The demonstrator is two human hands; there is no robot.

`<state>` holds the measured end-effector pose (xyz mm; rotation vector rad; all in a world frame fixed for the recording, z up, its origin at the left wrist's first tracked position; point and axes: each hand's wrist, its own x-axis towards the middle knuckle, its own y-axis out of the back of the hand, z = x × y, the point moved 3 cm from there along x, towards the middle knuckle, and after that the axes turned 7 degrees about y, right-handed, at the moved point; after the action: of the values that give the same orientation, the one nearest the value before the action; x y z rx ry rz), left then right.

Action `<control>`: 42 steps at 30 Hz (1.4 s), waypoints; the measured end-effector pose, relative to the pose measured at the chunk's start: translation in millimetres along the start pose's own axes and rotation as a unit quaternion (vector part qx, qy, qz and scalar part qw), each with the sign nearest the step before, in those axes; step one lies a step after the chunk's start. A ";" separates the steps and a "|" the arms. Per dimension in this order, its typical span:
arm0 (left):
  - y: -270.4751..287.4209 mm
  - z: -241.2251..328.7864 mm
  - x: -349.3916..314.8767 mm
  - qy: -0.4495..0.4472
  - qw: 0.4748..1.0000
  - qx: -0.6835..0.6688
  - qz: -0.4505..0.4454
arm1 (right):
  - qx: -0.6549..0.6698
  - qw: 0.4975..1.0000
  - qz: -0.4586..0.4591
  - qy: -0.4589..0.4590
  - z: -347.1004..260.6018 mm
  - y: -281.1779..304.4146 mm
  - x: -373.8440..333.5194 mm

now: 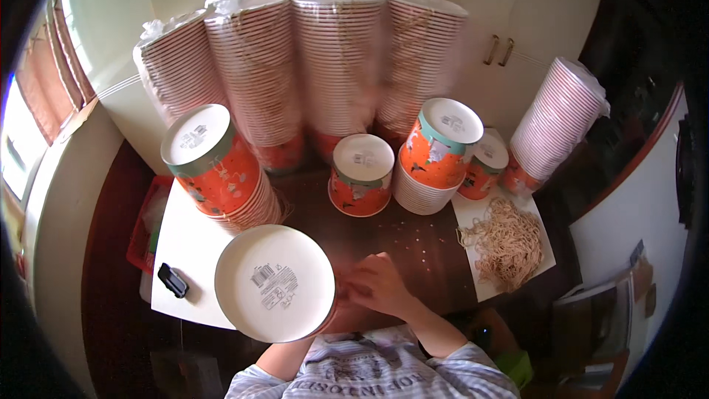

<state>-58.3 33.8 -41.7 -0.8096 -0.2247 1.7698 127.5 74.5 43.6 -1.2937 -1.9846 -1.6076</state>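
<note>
A paper bucket [275, 283] is upside down in front of me, its round white base with printed markings facing up. My left forearm [284, 358] runs in under it. The bucket hides most of my left hand, which holds it from below. Close against the bucket's right side is my right hand [377, 284], fingers curled in and pressed together. Whatever those fingers hold is too small or hidden to make out. Beyond the bucket, a shorter upturned orange bucket [362, 174] with a green band stands on the dark table.
Tall plastic-wrapped bucket stacks [340, 66] line the back. An upturned stack [214, 170] stands left, another [439, 155] right of centre. A heap of beige cord [509, 244] lies on a white sheet [473, 214] at right. A small black object [173, 281] lies at left.
</note>
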 end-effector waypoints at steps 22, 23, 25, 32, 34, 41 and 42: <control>-47.4 44.7 -14.1 -0.090 0.905 0.403 -0.101 | -0.294 0.860 -0.079 -0.410 194.5 89.6 -161.3; -49.8 44.3 -13.0 -0.060 0.902 0.415 -0.104 | -0.287 0.850 -0.099 -0.430 195.7 89.2 -159.9; -51.1 40.6 -7.9 -0.073 0.892 0.431 -0.112 | -0.270 0.865 -0.122 -0.404 193.2 89.2 -153.1; -63.4 40.5 -6.2 -0.073 0.882 0.448 -0.128 | -0.022 0.957 0.087 -0.274 157.5 117.9 -91.7; -63.0 40.8 -5.8 -0.062 0.885 0.444 -0.127 | 0.069 0.964 0.148 -0.209 142.3 137.5 -52.5; -61.7 37.3 -6.3 -0.067 0.888 0.435 -0.133 | 0.103 0.937 0.304 -0.140 89.7 237.9 55.2; -63.0 36.4 -5.7 -0.067 0.888 0.434 -0.135 | 0.103 0.940 0.306 -0.109 83.8 247.4 63.7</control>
<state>-31.5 60.0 20.9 0.0011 0.3457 1.4382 307.7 173.5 216.8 -1.8227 -1.5641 -0.9714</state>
